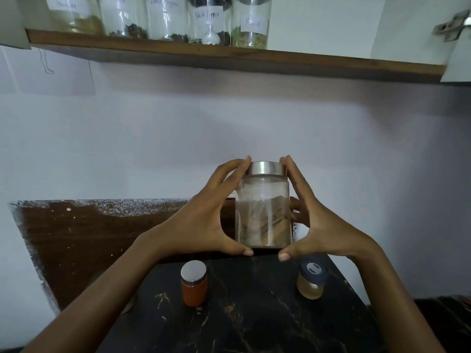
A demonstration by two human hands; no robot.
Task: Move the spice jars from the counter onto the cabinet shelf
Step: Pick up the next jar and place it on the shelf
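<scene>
A tall glass jar [263, 215] with a silver lid and brown sticks inside is held up above the dark counter [254, 314]. My left hand [204, 220] grips its left side and my right hand [313, 220] its right side, thumbs under the base. Below on the counter stand a small jar of red powder [194, 285] with a silver lid and a small jar of pale yellow contents [311, 281] with a dark blue lid. The wooden cabinet shelf [305, 61] runs along the top, holding several labelled glass jars [251, 24].
The shelf has bare room to the right of the jar row. An open cabinet door with a metal hinge [453, 26] hangs at the upper right. A worn brown board [89, 238] leans against the white wall behind the counter.
</scene>
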